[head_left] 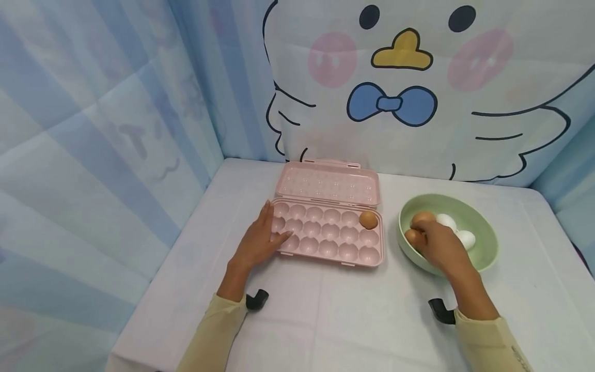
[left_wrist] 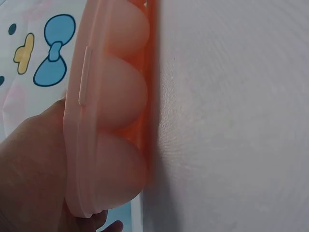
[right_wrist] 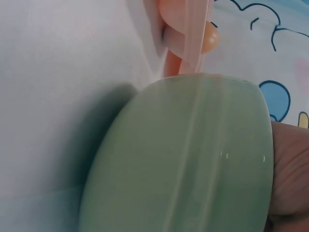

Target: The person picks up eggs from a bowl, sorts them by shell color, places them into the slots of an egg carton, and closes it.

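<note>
A pink egg box (head_left: 321,258) lies on the table with its lid folded back, and one brown egg (head_left: 369,220) sits in its back right cup. My left hand (head_left: 260,237) rests on the box's left end, fingers nearly straight along the outer side, thumb over the front cups. In the left wrist view that hand (left_wrist: 34,169) is partly behind the box's rim. My right hand (head_left: 439,244) reaches into a green bowl (head_left: 488,248), its curled fingers at a nearer brown egg (head_left: 412,238). Another brown egg (head_left: 423,217) lies just behind. The bowl hides those fingertips in the right wrist view.
Two white eggs (head_left: 466,239) lie at the right inside the bowl. The raised lid (head_left: 329,183) leans back toward a printed curtain (head_left: 325,129) behind the table. The white tablecloth (head_left: 344,310) runs in front of box and bowl.
</note>
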### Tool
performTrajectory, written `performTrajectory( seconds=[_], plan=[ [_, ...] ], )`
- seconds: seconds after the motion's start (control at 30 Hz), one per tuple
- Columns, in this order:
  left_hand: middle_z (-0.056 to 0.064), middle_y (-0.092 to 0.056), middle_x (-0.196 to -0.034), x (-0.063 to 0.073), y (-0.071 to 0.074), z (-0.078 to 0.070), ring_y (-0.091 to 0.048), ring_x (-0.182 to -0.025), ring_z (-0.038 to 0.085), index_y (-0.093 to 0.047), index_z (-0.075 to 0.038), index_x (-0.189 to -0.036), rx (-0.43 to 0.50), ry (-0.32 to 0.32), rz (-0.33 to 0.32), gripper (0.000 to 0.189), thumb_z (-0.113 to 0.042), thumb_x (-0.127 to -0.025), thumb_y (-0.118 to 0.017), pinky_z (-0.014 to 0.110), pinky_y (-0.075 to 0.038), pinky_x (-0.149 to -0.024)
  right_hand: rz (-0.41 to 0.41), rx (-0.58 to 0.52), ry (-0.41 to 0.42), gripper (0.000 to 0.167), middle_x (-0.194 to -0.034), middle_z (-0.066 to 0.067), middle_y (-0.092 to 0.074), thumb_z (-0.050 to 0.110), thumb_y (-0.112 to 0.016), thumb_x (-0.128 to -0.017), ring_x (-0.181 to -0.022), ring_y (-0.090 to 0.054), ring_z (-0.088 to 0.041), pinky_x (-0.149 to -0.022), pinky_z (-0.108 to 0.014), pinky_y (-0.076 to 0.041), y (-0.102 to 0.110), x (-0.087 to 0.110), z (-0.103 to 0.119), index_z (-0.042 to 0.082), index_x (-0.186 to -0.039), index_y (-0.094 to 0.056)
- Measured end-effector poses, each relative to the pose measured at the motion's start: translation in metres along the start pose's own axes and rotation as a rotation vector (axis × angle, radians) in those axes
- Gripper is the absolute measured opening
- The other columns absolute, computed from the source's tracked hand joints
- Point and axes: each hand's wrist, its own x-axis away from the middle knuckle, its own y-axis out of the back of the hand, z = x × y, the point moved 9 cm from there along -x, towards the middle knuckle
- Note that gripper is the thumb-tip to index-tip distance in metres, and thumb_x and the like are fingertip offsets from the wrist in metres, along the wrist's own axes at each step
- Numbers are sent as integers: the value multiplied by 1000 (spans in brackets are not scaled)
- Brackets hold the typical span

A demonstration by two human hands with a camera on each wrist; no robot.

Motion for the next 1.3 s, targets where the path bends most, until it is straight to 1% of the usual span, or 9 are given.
performTrajectory(
  seconds=[0.07, 0.23, 0.5, 0.63, 0.73, 0.83, 0.97, 1.03, 1.3],
  plan=[
    [16, -2, -172, 0, 0, 0, -26, -151, 41, -4, 1, -164, -7, 10, 4, 100, -56, -101, -56, 50, -26, -120, -28, -21, -19, 14, -86, -13, -61, 2, -75, -90, -78, -56, -33, -69, -48, -45, 3, 2, -2, 6, -97, -63],
    [17, -4, -172, 1, 2, -1, -32, -148, 43, -5, 1, -164, -32, 18, 2, 100, -57, -101, -57, 50, -29, -119, -109, -41, -88, 44, -114, -31, -63, 4, -80, -88, -100, -60, -47, -85, -62, -46, 8, 6, -8, -7, -127, -61],
    [17, -8, -172, 2, 1, 0, -45, -139, 44, -11, 0, -165, -50, -3, -25, 95, -51, -101, -60, 52, -39, -112, -360, -128, -114, 48, -114, -32, -61, 7, -80, -91, -103, -63, -47, -83, -59, -50, 25, 8, -1, -11, -130, -58],
    [15, -9, -172, 3, 2, 2, -44, -140, 43, -12, -2, -165, -17, 3, -40, 93, -49, -101, -61, 52, -39, -113, -424, -183, -117, 49, -119, -27, -61, 11, -80, -92, -106, -65, -43, -82, -42, -55, 31, 4, 5, -7, -132, -59],
    [15, -9, -172, 4, 2, 4, -41, -143, 44, -12, -2, -165, 31, 13, -56, 93, -47, -101, -61, 53, -37, -114, -435, -252, -112, 49, -122, -23, -62, 12, -79, -93, -111, -65, -39, -82, -22, -54, 31, 0, 12, -4, -135, -59],
    [16, -9, -172, 6, -2, 8, -35, -146, 43, -12, -2, -165, 70, 42, -59, 92, -48, -101, -59, 54, -33, -116, -431, -317, -112, 49, -124, -21, -62, 12, -78, -94, -114, -64, -37, -88, -17, -52, 28, -4, 19, -3, -136, -58],
    [16, -13, -171, 8, -6, 14, -26, -152, 38, -10, -4, -166, 122, 82, -56, 90, -45, -102, -58, 50, -26, -120, -402, -350, -92, 49, -128, -20, -62, 11, -77, -95, -117, -64, -35, -97, -36, -54, 17, -10, 30, -4, -136, -57],
    [15, -14, -171, 9, -7, 15, -23, -153, 35, -9, -6, -166, 148, 90, -54, 89, -43, -102, -58, 48, -23, -121, -381, -369, -68, 48, -130, -19, -62, 9, -77, -95, -118, -63, -35, -98, -42, -53, 11, -14, 36, -4, -136, -56],
    [15, -19, -170, 8, -7, 15, -26, -152, 35, -9, -9, -167, 176, 75, -62, 86, -40, -103, -57, 48, -25, -121, -303, -489, -10, 52, -131, -23, -60, 3, -75, -94, -120, -61, -39, -100, -48, -51, -11, -32, 58, -5, -140, -52]
  ],
)
